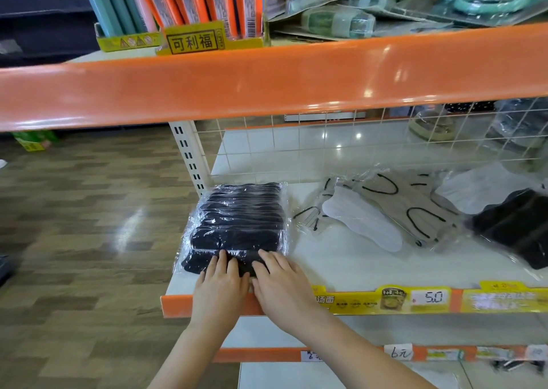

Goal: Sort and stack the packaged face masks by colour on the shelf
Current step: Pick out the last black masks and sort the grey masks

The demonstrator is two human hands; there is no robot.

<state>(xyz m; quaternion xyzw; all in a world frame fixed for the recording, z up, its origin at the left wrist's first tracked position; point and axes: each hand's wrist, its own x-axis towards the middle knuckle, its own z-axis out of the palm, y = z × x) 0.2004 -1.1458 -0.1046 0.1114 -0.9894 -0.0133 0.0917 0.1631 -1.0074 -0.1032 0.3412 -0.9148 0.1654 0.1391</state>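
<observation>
Fingers [221,262] of my left hand [221,288] lie straight and flat on the near edge of the stack of black masks [237,219], pressing it. My right hand [281,282] rests beside it, fingers also extended on the same wrapped stack. The stack sits at the left front corner of the white shelf [341,264]. To the right lie grey and white mask packs [385,210], loosely overlapped. Further right, apart from these, lies another black pack [516,225]. A yellow price strip [415,299] runs along the shelf's front edge.
</observation>
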